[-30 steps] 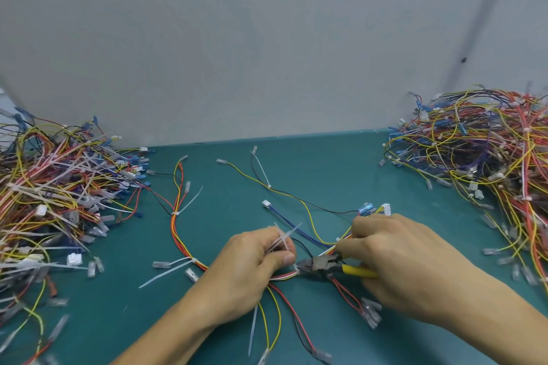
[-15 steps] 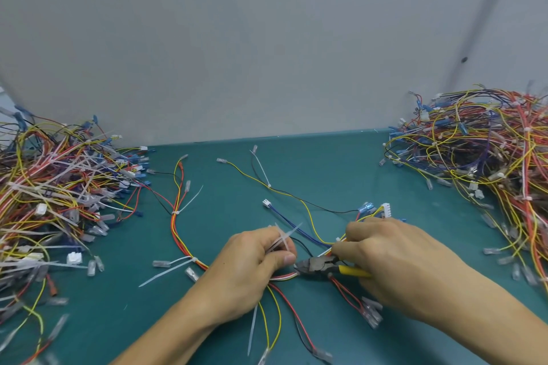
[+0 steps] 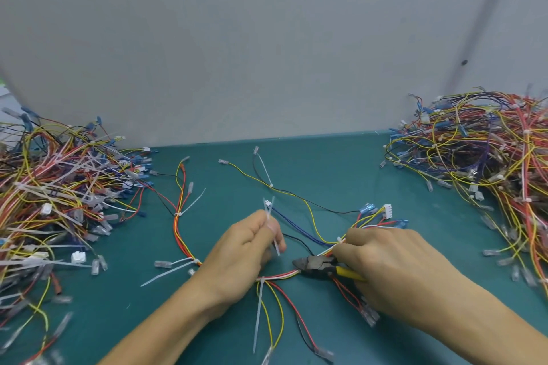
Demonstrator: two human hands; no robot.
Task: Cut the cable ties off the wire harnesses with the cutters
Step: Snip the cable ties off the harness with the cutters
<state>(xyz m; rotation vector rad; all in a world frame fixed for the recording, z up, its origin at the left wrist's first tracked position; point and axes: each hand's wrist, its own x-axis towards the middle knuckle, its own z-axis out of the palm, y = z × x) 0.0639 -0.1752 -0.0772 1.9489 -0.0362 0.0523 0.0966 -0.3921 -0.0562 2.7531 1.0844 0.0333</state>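
A wire harness (image 3: 284, 274) of red, yellow, white and black wires lies spread across the green table. My left hand (image 3: 243, 255) pinches a white cable tie (image 3: 270, 222) between thumb and fingers, a little above the wires. My right hand (image 3: 394, 272) grips the yellow-handled cutters (image 3: 320, 266), whose dark jaws point left beside the bundle. Another white tie (image 3: 258, 311) still wraps the harness below my left hand, its tail pointing toward me. More ties (image 3: 189, 207) sit on the harness branch at the left.
A heap of wires and loose ties (image 3: 56, 201) covers the table's left side. A second tangled heap of harnesses (image 3: 486, 166) fills the right side. A grey wall (image 3: 267, 53) stands behind the green table (image 3: 341, 163).
My left hand has lifted away from the bundle with a white tie in its fingers. The cutters have drawn slightly right, off the wires.
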